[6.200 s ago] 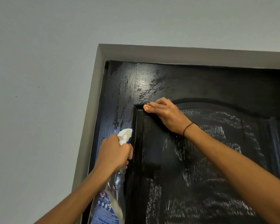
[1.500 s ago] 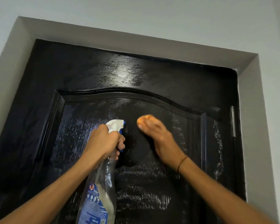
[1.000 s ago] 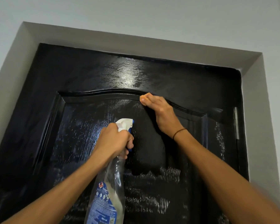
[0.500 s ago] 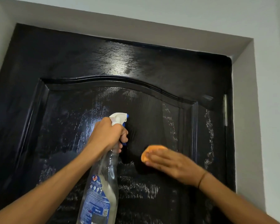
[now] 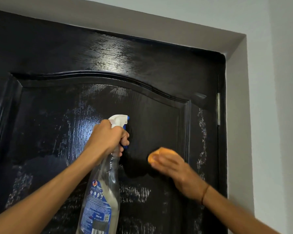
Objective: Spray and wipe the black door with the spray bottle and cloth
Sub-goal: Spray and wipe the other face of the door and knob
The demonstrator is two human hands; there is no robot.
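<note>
Two hands work on the upper part of a glossy black panelled door [image 5: 159, 65].
The left hand [image 5: 107, 137] grips the neck of a clear plastic spray bottle [image 5: 103, 191] with white-blue trigger head; the right hand [image 5: 172, 168], fingers fairly flat, presses a small orange cloth [image 5: 159, 153] on the arched panel, where whitish wet streaks shine beside darker patches.

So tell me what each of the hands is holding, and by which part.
Left hand grips the spray bottle at its neck, just under the white trigger head. Right hand presses the orange cloth flat against the black door.
</note>
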